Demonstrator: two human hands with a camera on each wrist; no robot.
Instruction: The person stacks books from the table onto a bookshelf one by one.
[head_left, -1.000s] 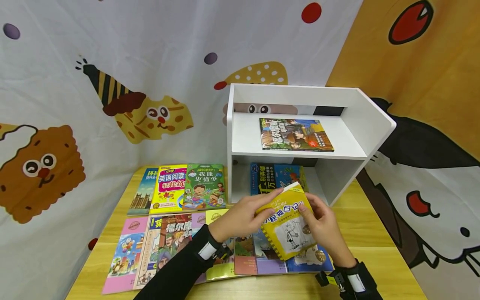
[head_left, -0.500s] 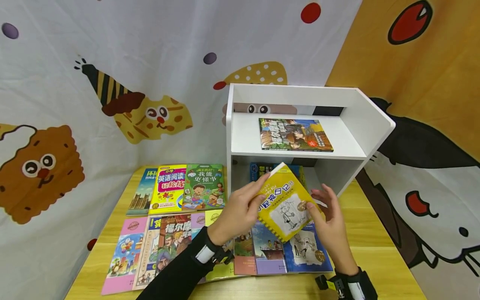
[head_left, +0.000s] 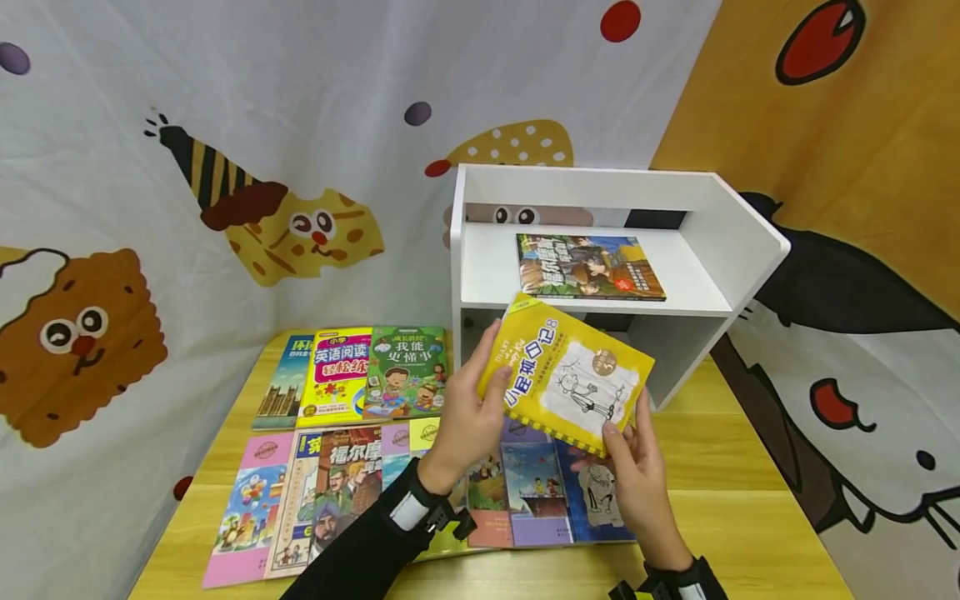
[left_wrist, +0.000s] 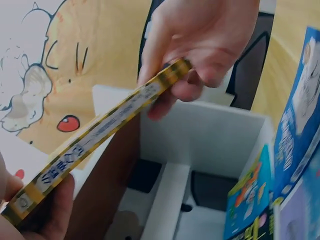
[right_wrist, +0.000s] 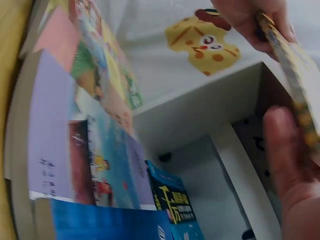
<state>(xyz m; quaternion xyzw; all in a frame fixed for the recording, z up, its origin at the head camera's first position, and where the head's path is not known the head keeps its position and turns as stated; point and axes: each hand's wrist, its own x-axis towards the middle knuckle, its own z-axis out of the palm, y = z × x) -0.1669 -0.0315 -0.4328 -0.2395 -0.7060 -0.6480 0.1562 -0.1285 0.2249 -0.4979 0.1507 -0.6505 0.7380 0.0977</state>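
Observation:
Both hands hold a small yellow book [head_left: 566, 367] with a line drawing of a figure on its cover. In the head view it is tilted, raised in front of the white shelf [head_left: 701, 275]. My left hand [head_left: 468, 408] pinches its left end, thumb on the cover. At the lower right corner my right hand [head_left: 637, 475] grips it with the thumb in front. The left wrist view shows the printed spine of the yellow book [left_wrist: 107, 120] running between the two hands. Below the right hand lies a blue book [head_left: 600, 496], partly hidden.
A comic-style book [head_left: 588, 267] lies flat on the upper shelf board. A blue book [right_wrist: 175, 205] stands in the lower compartment. Left of the shelf, a green book [head_left: 407, 371] and others lie on the wooden table [head_left: 750, 533], with a front row including a pink book [head_left: 251, 508].
The yellow book has risen toward the shelf and turned so its cover faces up more squarely. Both hands moved up with it, and the right hand shifted to the lower right corner.

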